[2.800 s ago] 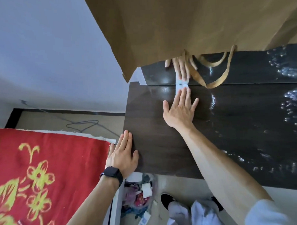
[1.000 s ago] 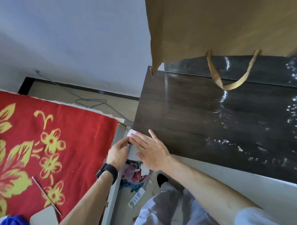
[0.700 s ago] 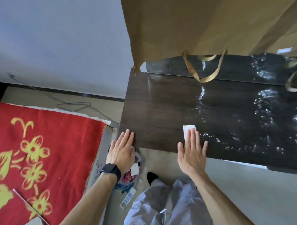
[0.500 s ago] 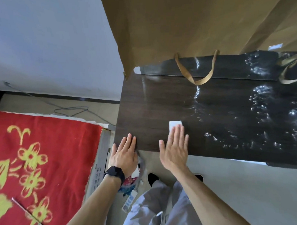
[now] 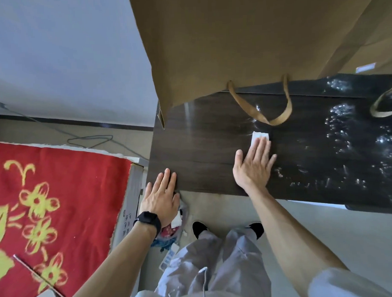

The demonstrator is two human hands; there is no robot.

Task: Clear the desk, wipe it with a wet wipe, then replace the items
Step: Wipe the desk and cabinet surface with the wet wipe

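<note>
A dark wood desk [image 5: 208,148] fills the right half of the view, its right part streaked with wet marks. My right hand [image 5: 254,166] lies flat on the desk with fingers spread, pressing a small white folded wet wipe [image 5: 259,137] under its fingertips. The wipe sticks out beyond the fingers. At the desk's near left corner my left hand [image 5: 161,196], with a black watch on its wrist, rests flat and holds nothing.
A large brown paper bag [image 5: 242,42] with ribbon handles hangs over the desk's far edge. A red blanket with yellow flowers [image 5: 54,197] lies on the left. A waste bin with rubbish [image 5: 171,231] sits below the desk corner. A cable runs along the floor.
My right hand has pushed the wipe away from the desk's front edge, farther onto the desk and to the right. My left hand stays at the near left corner.
</note>
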